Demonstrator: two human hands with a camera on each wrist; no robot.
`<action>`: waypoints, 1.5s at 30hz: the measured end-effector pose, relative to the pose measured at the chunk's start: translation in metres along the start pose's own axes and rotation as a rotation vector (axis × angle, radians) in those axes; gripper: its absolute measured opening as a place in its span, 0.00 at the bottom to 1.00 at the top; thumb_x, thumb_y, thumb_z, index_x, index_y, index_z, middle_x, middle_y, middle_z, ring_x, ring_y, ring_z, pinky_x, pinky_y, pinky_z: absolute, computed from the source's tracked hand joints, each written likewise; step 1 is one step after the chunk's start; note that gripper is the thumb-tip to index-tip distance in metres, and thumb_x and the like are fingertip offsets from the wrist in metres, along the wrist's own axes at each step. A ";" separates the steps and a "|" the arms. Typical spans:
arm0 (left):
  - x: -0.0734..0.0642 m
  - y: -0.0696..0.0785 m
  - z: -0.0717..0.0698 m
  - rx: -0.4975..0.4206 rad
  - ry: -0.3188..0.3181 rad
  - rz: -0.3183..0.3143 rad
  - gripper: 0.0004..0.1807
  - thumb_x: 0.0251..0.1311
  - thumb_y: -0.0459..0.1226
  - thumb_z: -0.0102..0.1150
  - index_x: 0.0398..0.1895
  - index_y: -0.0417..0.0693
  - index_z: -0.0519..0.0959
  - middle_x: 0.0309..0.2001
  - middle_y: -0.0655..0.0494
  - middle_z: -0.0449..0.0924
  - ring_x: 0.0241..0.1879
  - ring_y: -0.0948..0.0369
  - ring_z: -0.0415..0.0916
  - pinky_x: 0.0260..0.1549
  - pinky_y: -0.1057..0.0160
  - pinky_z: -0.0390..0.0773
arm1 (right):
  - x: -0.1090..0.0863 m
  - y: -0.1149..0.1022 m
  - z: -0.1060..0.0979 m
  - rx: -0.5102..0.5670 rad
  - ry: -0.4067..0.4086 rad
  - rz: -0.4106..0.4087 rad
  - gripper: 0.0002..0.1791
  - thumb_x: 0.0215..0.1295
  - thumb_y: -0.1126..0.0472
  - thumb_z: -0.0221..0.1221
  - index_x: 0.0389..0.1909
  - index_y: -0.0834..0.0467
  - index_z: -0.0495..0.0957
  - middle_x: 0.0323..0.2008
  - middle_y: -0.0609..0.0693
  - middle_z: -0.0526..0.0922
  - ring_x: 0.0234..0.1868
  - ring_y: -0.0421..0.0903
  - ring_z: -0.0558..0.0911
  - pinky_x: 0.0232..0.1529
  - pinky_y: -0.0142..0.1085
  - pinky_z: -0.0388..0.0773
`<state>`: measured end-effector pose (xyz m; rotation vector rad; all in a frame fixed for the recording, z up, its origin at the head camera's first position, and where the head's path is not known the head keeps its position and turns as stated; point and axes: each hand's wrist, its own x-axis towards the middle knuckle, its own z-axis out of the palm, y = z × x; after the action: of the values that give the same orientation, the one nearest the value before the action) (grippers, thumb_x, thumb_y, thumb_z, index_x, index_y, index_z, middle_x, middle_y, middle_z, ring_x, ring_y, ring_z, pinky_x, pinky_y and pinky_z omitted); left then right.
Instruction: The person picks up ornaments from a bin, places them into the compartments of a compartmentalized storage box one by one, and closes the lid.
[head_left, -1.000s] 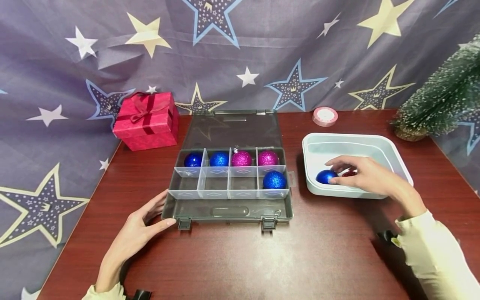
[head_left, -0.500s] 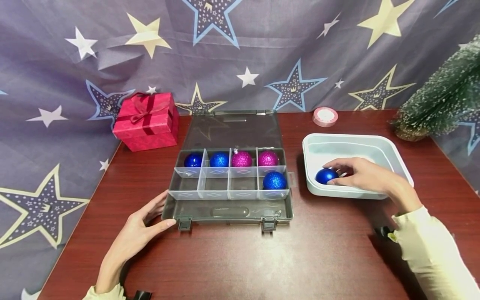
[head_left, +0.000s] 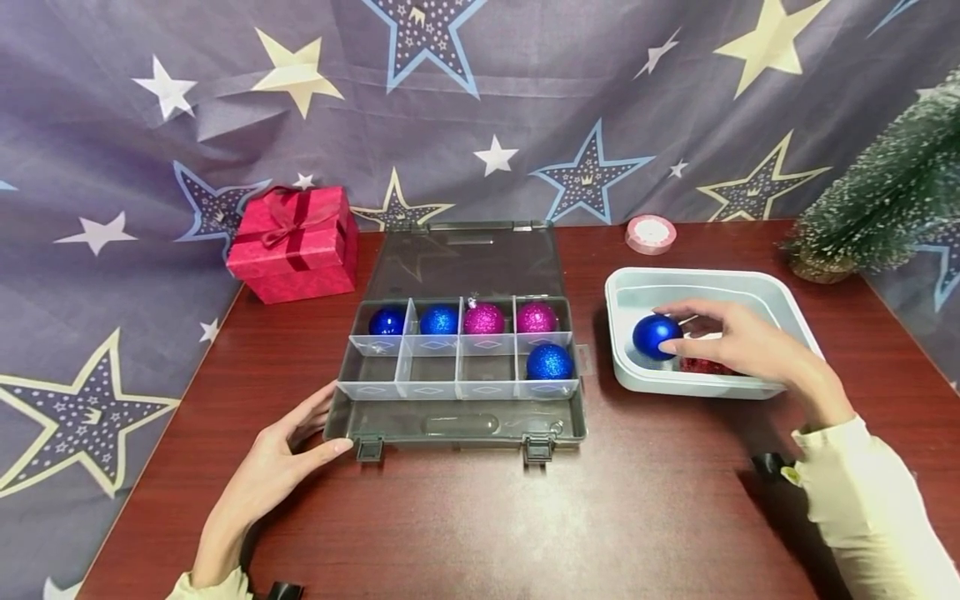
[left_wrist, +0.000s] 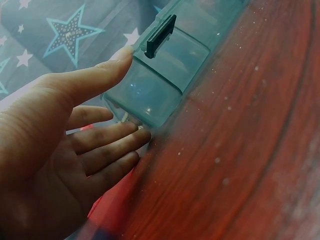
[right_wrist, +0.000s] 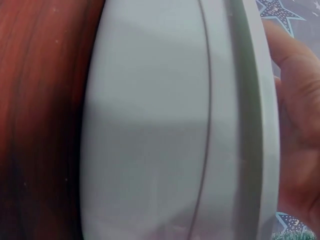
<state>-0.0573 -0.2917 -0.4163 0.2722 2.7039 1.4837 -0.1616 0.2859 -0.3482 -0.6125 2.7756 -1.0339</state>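
Your right hand pinches a blue bauble between thumb and fingers, over the pale tub. Below that palm: red glittery ornament, mostly hidden, count unclear. Your left hand, fingers extended, thumb touching the divided case beside it. Rightward from there: five baubles stowed, three middle-row compartments without any. Filling looks past halfway.
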 end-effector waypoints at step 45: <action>0.001 0.000 0.000 -0.013 -0.001 0.025 0.40 0.66 0.36 0.71 0.80 0.51 0.64 0.63 0.46 0.79 0.58 0.67 0.78 0.55 0.77 0.73 | 0.040 -0.058 0.034 0.178 0.088 -0.217 0.26 0.67 0.61 0.70 0.66 0.50 0.80 0.54 0.44 0.84 0.50 0.42 0.84 0.50 0.34 0.80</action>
<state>-0.0579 -0.2915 -0.4168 0.3068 2.6989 1.5069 -0.1705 0.2096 -0.3352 -0.8770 2.6941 -1.3641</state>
